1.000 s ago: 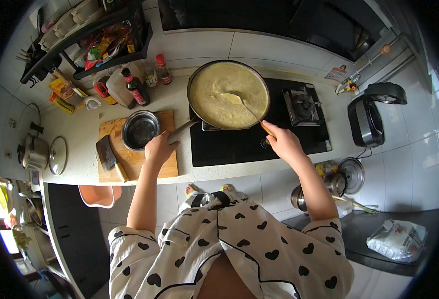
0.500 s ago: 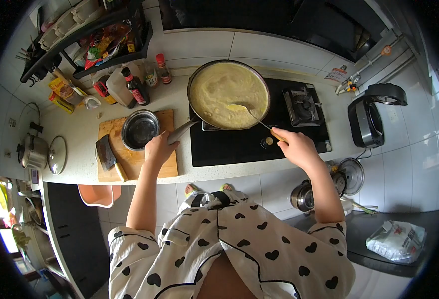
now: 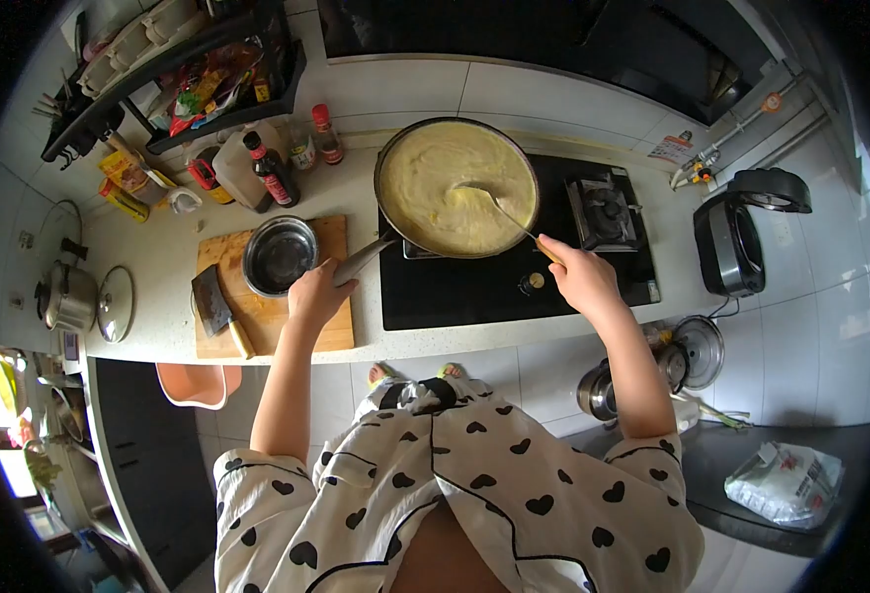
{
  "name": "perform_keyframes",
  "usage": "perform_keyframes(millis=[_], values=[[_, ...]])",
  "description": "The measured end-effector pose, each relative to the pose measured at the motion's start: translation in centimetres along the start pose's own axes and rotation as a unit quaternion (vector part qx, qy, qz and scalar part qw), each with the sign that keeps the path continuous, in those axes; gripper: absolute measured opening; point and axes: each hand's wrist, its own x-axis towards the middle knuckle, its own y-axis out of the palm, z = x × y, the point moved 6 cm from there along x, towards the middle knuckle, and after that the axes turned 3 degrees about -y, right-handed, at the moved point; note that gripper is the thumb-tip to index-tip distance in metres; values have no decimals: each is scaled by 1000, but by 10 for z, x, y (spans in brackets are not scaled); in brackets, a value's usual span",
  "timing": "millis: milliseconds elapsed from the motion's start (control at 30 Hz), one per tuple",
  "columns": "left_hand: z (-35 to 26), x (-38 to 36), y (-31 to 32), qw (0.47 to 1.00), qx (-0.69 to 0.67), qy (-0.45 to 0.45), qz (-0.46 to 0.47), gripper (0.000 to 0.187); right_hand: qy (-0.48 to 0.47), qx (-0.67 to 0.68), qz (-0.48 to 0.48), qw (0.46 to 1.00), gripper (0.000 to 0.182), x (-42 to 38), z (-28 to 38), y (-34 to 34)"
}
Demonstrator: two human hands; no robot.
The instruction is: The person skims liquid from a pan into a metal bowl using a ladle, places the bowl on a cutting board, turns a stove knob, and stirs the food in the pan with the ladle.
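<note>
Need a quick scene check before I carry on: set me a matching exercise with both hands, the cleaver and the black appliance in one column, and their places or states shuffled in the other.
Column one
1. left hand
2. right hand
3. cleaver
4. black appliance

Column two
A. holding the long utensil
B. standing to the right of the cooktop
C. closed around the pan handle
D. lying on the cutting board

Pairs: 1-C, 2-A, 3-D, 4-B
</note>
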Motion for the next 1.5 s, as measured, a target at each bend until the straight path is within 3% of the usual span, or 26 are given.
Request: perform_keyframes(millis=[533,833,1500], values=[[2,2,3,1000,-14,0,3,44,-8,12,-64,998,43,48,5,37],[2,2,2,1000,3,10,-2,46,8,70,-52,996,45,67,9,52],[1,2,2,1000,7,8,6,45,-91,143,-33,985,42,9,13,39]])
